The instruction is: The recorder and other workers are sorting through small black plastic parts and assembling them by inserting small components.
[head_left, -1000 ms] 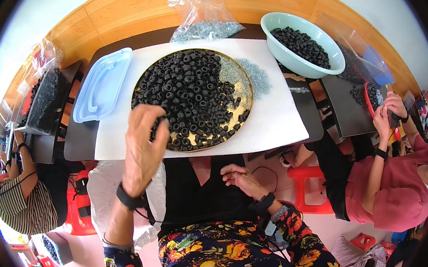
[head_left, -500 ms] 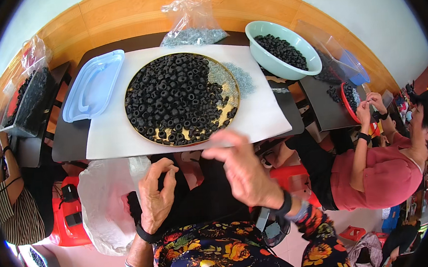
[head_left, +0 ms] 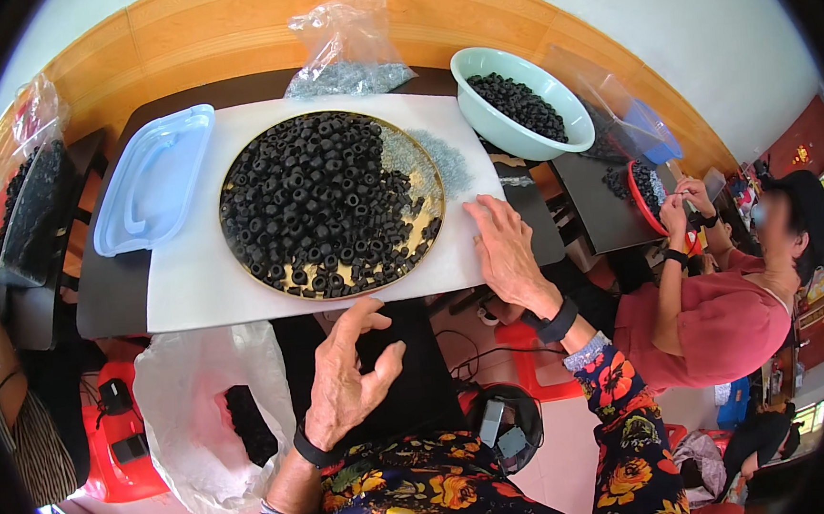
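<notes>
The round tray [head_left: 423, 226] lies flat on the white sheet [head_left: 185, 290], which covers the middle of the dark table [head_left: 107, 299]. Black beads [head_left: 302, 193] fill most of the tray; small clear beads [head_left: 444, 162] lie at its upper right, on both sides of the rim. The left hand [head_left: 347, 378] is positioned in front of the near table edge, below the tray, with its fingers bent and the thumb standing apart from them. The right hand [head_left: 511, 258] is located at the right part of the sheet, near the tray rim, with its fingers extended and slightly spread; contact with the sheet cannot be determined. A blue plastic lid [head_left: 147, 185] is placed left of the tray, and a pale green bowl [head_left: 491, 125] containing black pieces stands at the upper right.
</notes>
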`<state>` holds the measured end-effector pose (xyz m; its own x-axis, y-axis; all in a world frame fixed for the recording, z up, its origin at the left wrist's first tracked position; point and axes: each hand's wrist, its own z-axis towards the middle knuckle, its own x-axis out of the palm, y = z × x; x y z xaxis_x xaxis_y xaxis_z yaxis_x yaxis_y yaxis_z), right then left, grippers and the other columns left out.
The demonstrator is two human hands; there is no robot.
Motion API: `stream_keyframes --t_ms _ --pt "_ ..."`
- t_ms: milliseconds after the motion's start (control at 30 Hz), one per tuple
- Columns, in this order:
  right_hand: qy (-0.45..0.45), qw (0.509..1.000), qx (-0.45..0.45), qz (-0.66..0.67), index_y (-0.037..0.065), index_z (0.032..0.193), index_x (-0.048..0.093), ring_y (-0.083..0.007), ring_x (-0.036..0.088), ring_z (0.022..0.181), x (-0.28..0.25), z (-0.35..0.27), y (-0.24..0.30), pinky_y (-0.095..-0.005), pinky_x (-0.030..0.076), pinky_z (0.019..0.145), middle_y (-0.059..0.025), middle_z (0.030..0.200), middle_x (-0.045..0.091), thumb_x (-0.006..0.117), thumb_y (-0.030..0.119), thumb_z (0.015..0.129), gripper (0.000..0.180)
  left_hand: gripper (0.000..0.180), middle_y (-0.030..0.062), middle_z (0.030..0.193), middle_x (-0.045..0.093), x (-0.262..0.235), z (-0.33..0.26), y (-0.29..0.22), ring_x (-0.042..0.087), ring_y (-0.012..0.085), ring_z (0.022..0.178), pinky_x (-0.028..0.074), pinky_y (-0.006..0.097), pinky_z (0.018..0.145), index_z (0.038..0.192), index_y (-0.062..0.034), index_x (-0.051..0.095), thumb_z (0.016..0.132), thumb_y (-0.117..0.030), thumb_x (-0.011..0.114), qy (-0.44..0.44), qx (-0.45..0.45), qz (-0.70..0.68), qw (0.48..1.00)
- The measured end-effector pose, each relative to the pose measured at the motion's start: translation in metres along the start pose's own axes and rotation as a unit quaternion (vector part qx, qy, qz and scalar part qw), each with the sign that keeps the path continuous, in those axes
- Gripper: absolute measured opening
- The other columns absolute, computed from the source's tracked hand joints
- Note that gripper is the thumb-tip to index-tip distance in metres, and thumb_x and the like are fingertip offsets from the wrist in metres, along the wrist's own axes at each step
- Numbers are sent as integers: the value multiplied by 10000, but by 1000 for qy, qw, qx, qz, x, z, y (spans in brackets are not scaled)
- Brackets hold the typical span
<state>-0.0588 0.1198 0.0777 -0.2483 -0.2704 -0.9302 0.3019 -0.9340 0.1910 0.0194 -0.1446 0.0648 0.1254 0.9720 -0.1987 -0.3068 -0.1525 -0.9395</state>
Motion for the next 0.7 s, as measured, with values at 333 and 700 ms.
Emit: stream_keyframes --t_ms 333,700 --pt "31 999 -21 -33 99 1354 406 -377 311 1276 3 -1 4 -514 248 1013 -135 1399 348 497 155 869 496 607 134 1044 625 17 11 13 594 289 980 461 389 889 1231 -32 493 692 -173 736 74 -11 -83 994" --pt "76 996 -54 -9 113 1340 439 -374 285 1301 -5 1 3 -505 227 1028 -120 1412 347 485 238 865 493 404 193 1301 451 30 20 29 460 393 1143 435 469 940 1022 -96 682 661 -234 800 265 68 -57 960"
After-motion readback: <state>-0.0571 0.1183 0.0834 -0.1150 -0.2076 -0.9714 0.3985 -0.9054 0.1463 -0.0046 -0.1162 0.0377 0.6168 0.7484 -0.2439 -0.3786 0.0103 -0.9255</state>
